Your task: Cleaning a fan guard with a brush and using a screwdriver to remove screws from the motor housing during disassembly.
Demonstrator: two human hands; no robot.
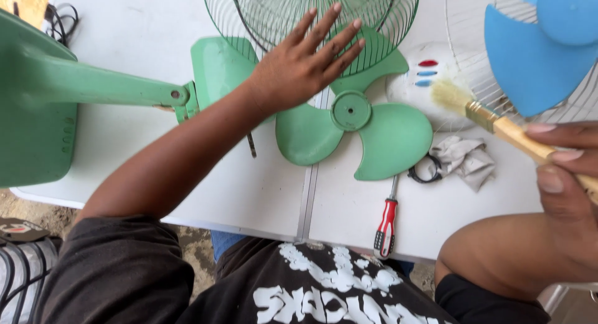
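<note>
White table crowded | left hand spread flat on green grille | right hand grips paintbrush, seemingly near edge

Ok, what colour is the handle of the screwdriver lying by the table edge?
Red with black grip sections, on the screwdriver; seen clearly in the head view.
</note>
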